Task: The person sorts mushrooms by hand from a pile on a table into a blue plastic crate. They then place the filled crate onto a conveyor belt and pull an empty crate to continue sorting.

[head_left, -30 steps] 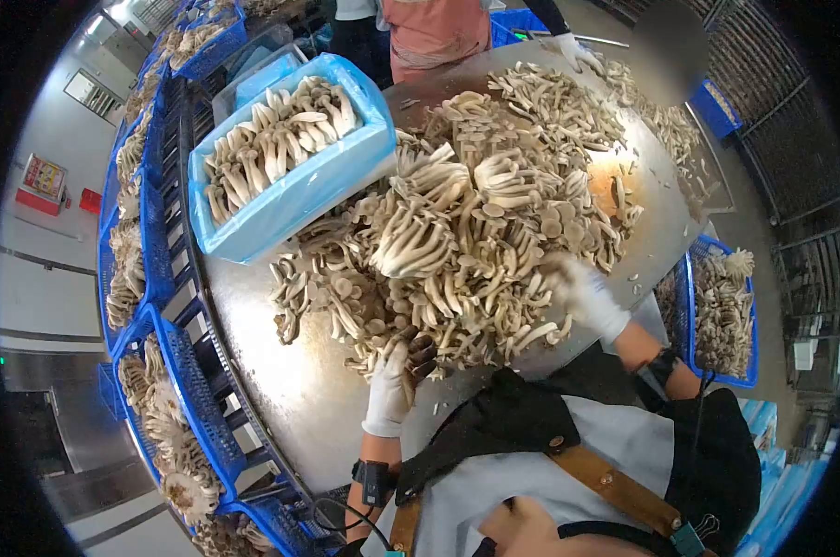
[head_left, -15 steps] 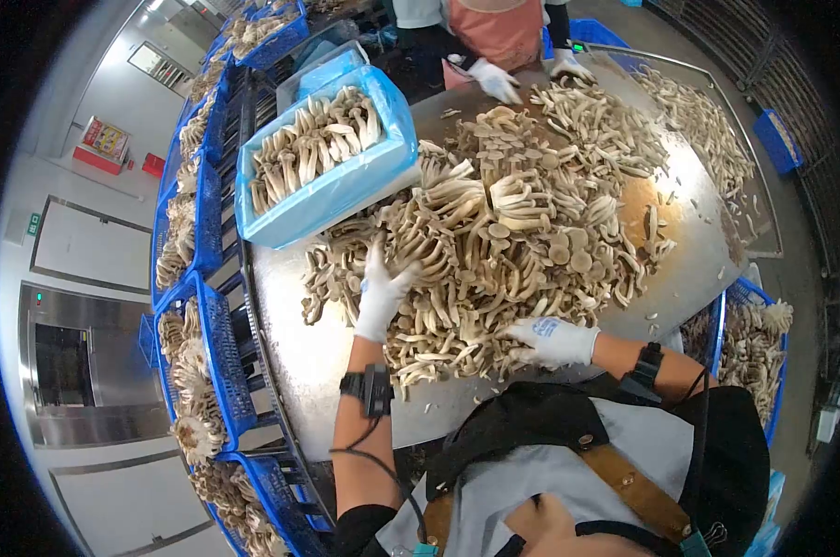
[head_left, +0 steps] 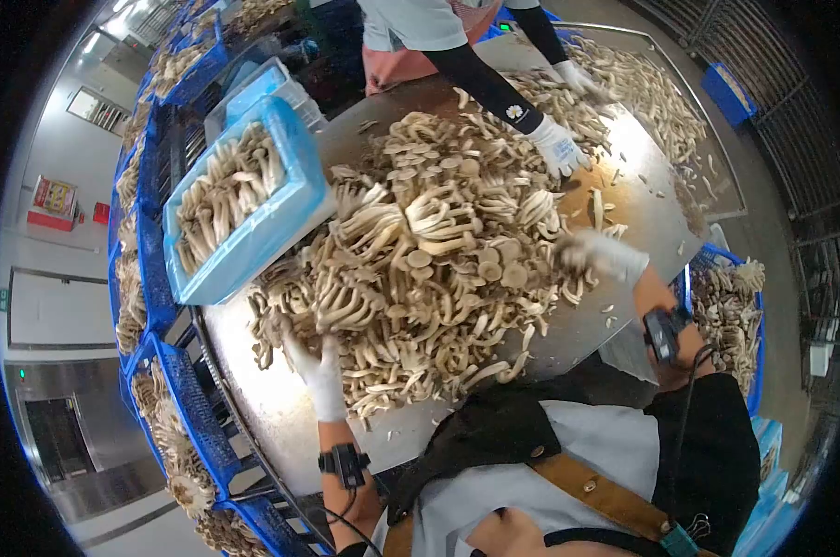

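Observation:
A big heap of brown-capped, pale-stemmed mushrooms (head_left: 438,269) covers the middle of the metal table. At its near left edge, my left hand (head_left: 319,376) in a white glove has thumb and fingers spread, its fingertips right at the stems. My right hand (head_left: 610,257), also gloved in white, is over the heap's right edge. Motion smears its fingers, and I cannot tell whether they hold the mushrooms at their tips. A crate lined with blue plastic (head_left: 294,237) stands beyond my left hand, with mushrooms lined up inside.
Across the table (head_left: 262,399), a co-worker's gloved hand (head_left: 557,147) reaches to the heap's far right side. Their other hand (head_left: 582,82) is among mushrooms at the back. Blue baskets (head_left: 192,408) of mushrooms line the left; another basket (head_left: 759,353) stands at right.
My right hand has swung from the heap's near edge out to its right side. The co-worker has leaned in and reached toward the heap. The whole view has shifted.

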